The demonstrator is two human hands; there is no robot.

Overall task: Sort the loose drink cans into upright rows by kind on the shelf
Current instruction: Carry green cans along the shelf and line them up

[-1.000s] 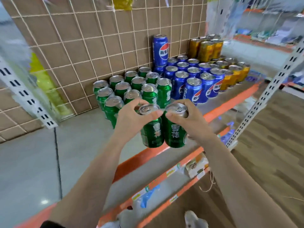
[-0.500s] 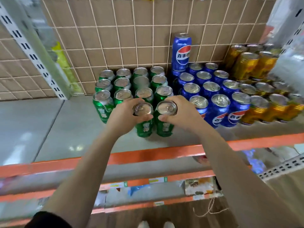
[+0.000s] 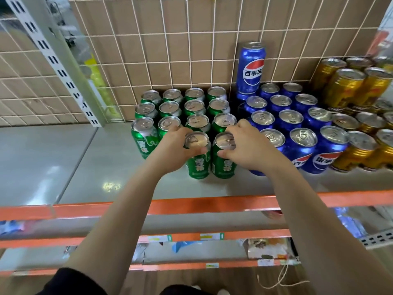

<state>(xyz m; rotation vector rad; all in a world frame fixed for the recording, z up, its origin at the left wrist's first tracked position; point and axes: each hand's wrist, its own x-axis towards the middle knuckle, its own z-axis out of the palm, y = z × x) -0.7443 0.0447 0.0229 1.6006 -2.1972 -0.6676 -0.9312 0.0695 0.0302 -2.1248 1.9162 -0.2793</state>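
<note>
Two green cans (image 3: 198, 165): upright, side by side and touching, at the front of the green block and behind the shelf's orange lip (image 3: 191, 204).
Left hand (image 3: 173, 151): grip clamped round the top of the left-hand can, thumb on the near side.
Right hand (image 3: 249, 149): grip clamped likewise on the right-hand can.
Change: a second ago we saw both cans held clear of the shelf (image 3: 85, 162); now their bases appear to be down on it.
Meaning: we judge the pair placed and only the letting go left; a new front row is begun, with two places bare to its left.
Green block (image 3: 170, 107): three full rows of four, upright, just behind the pair.
Blue cans (image 3: 287, 120): upright rows; the front one sits just beside the right hand and could be knocked as it comes away.
Gold cans (image 3: 348, 86): far right, some seemingly stacked.
Tall blue can (image 3: 251, 67): at the back, against the wire grid (image 3: 170, 50); we cannot tell its footing.
</note>
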